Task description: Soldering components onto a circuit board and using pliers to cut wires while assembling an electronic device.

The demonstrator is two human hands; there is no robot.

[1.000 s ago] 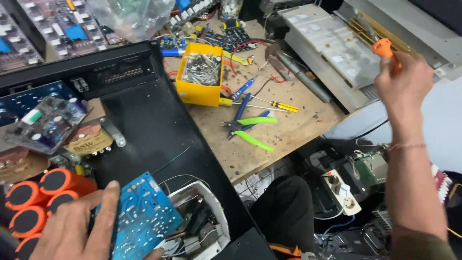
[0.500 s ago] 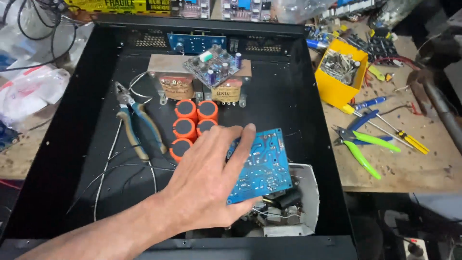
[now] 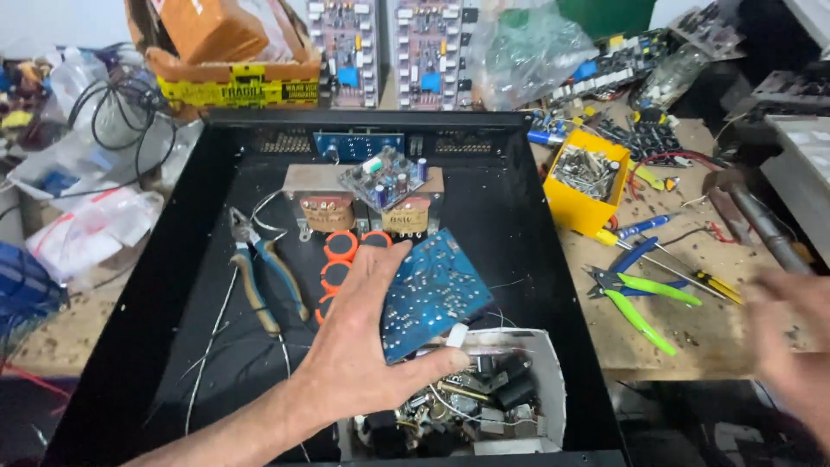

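My left hand [image 3: 363, 355] lies over a blue circuit board [image 3: 437, 290], fingers on its left edge and thumb under its near edge, holding it tilted inside a black metal chassis [image 3: 156, 303]. Orange round capacitors [image 3: 340, 259] sit just beyond my fingers. My right hand [image 3: 791, 333] is blurred at the right edge, over the wooden bench near green-handled cutters [image 3: 644, 303]; whether it holds anything is unclear.
Inside the chassis lie blue-handled pliers [image 3: 264, 277], two transformers [image 3: 367, 212] with a small board on top, loose wires and a white box of parts [image 3: 484, 406]. A yellow bin of screws [image 3: 588, 182] and screwdrivers [image 3: 666, 259] sit on the bench.
The view swung left to centre on the chassis. My right hand came down from the upper right, where it held an orange-handled tool, to the bench. My left hand stayed on the blue board.
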